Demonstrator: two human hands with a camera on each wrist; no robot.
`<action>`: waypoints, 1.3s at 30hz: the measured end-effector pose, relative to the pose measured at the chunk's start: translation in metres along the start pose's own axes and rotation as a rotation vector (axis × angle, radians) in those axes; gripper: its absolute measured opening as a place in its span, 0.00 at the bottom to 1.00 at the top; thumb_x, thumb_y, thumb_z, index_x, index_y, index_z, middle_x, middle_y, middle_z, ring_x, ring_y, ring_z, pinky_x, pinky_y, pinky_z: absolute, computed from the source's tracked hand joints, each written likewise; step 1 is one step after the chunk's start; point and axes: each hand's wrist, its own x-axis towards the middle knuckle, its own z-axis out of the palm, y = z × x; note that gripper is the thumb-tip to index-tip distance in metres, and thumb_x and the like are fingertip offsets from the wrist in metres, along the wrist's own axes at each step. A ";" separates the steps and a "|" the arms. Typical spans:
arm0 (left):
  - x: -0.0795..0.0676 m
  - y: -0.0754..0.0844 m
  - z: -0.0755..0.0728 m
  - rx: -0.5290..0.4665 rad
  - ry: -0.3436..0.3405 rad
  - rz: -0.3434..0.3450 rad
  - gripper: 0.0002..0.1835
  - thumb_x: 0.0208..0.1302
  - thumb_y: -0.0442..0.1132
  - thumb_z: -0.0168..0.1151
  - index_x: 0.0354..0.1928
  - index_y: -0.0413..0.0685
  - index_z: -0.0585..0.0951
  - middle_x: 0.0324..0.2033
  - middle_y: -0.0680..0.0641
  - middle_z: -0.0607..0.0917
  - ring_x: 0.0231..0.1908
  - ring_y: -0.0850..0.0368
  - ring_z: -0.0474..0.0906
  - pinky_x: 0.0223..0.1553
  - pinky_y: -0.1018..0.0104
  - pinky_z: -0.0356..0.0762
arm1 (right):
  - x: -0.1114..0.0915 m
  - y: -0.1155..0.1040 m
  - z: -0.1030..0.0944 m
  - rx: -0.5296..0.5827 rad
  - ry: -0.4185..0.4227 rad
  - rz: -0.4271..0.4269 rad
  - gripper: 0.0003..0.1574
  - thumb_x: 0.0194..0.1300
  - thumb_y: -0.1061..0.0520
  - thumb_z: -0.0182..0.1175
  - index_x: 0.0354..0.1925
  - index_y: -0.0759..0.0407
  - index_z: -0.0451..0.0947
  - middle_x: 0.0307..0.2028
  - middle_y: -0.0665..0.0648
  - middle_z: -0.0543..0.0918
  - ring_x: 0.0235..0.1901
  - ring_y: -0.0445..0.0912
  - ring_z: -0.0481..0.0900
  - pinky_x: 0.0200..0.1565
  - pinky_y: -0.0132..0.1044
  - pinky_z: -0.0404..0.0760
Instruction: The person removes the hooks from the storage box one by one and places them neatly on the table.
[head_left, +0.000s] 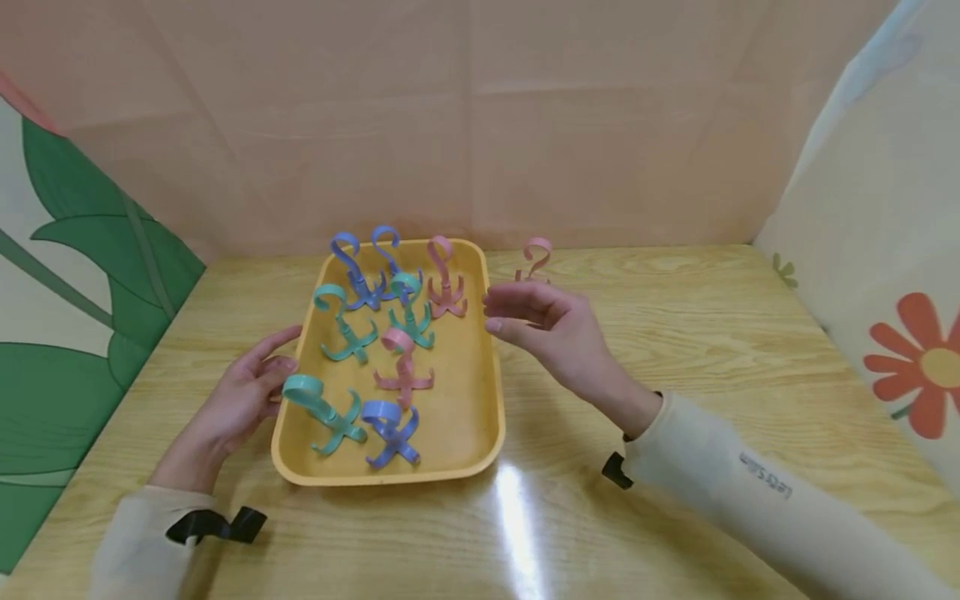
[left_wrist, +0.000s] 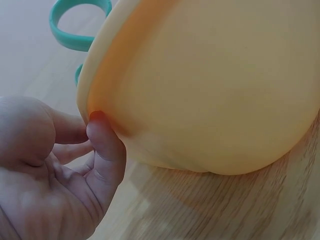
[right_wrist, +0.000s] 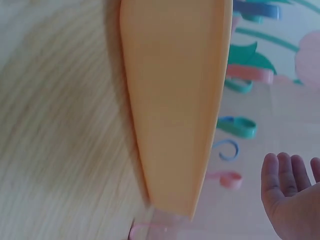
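Observation:
My left hand [head_left: 240,404] is at the left side of a yellow tray [head_left: 461,417], curled fingers gripping its rim. In the left wrist view, one fingertip [left_wrist: 102,127] presses under the lip. Several plastic hook hangers with splayed prongs lie in the tray, among them a teal hanger [head_left: 333,421], a blue hanger [head_left: 393,437] and a pink hanger [head_left: 405,377]. My right hand [head_left: 570,346] hovers beside the right rim, holding nothing, fingers extended. Just behind it, another pink hanger [head_left: 537,254] sits on the table, its prongs partly hidden by the hand.
The tray rests on a wood-grain table [head_left: 675,333]. A pinkish cloth wall [head_left: 570,150] rises behind the table. Side panels carry printed green leaves [head_left: 97,225] on the left and a red flower [head_left: 918,367] on the right.

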 end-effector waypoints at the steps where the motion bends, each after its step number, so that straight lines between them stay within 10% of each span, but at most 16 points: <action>1: 0.000 0.000 0.000 0.000 0.000 0.001 0.31 0.81 0.40 0.45 0.80 0.50 0.52 0.43 0.47 0.80 0.39 0.56 0.85 0.37 0.61 0.85 | -0.002 -0.001 0.003 0.010 -0.010 -0.008 0.21 0.62 0.69 0.69 0.54 0.69 0.81 0.51 0.64 0.84 0.50 0.56 0.84 0.49 0.44 0.83; 16: 0.001 -0.004 0.000 -0.011 0.002 0.013 0.31 0.81 0.41 0.46 0.80 0.50 0.52 0.42 0.48 0.81 0.40 0.57 0.85 0.37 0.61 0.85 | -0.027 -0.006 0.051 0.177 -0.170 -0.021 0.21 0.61 0.72 0.68 0.53 0.71 0.80 0.51 0.64 0.83 0.50 0.56 0.83 0.50 0.50 0.83; 39: 0.002 -0.004 0.002 -0.026 0.016 0.002 0.30 0.81 0.40 0.45 0.80 0.51 0.53 0.42 0.48 0.80 0.40 0.57 0.85 0.39 0.61 0.85 | -0.041 0.009 0.086 0.073 -0.238 0.022 0.23 0.61 0.65 0.72 0.55 0.60 0.82 0.53 0.54 0.84 0.54 0.53 0.80 0.53 0.52 0.80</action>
